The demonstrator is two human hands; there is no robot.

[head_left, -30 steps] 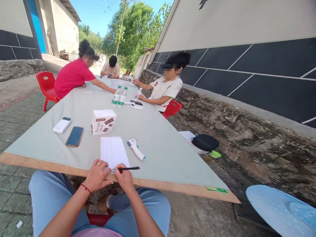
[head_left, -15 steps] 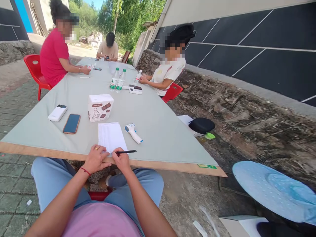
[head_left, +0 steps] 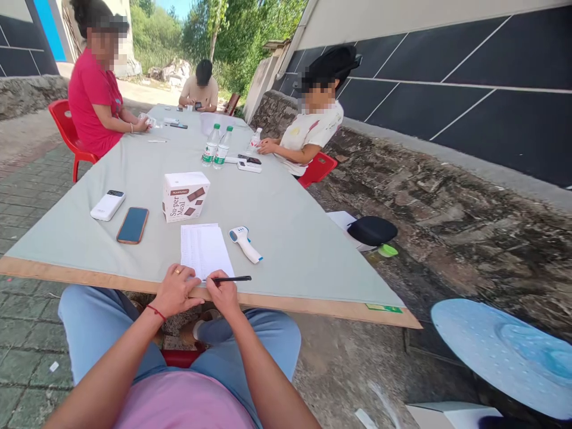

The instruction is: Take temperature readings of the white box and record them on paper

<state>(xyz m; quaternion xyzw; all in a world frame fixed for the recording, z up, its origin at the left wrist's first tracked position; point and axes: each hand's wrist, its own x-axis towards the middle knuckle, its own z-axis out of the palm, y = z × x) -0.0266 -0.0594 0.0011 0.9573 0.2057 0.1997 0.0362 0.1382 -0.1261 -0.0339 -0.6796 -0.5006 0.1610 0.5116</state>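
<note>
At the table's near edge, my right hand (head_left: 222,293) is closed around a black pen (head_left: 235,279), its tip end at the bottom of a white sheet of paper (head_left: 206,250). The sheet bears faint printed rows on its left part. My left hand (head_left: 179,290) lies across the paper's lower left corner with fingers stretched out, holding nothing. Just right of the paper is a white and blue infrared thermometer (head_left: 246,244). Behind the sheet stands a white box (head_left: 185,196) printed with chocolate pieces. A phone (head_left: 133,226) and a white power bank (head_left: 108,205) lie to the left.
The table (head_left: 295,250) has a pale cloth. Two water bottles (head_left: 215,146) stand farther back beside a white device (head_left: 249,167). A person in red (head_left: 96,101) sits left, one in white (head_left: 308,128) right, another (head_left: 199,89) at the far end. A blue hat (head_left: 504,351) is at lower right.
The view has shifted slightly, so the table and its things sit a little farther right. Both my hands keep nearly the same place on the paper; the pen stays in my right hand.
</note>
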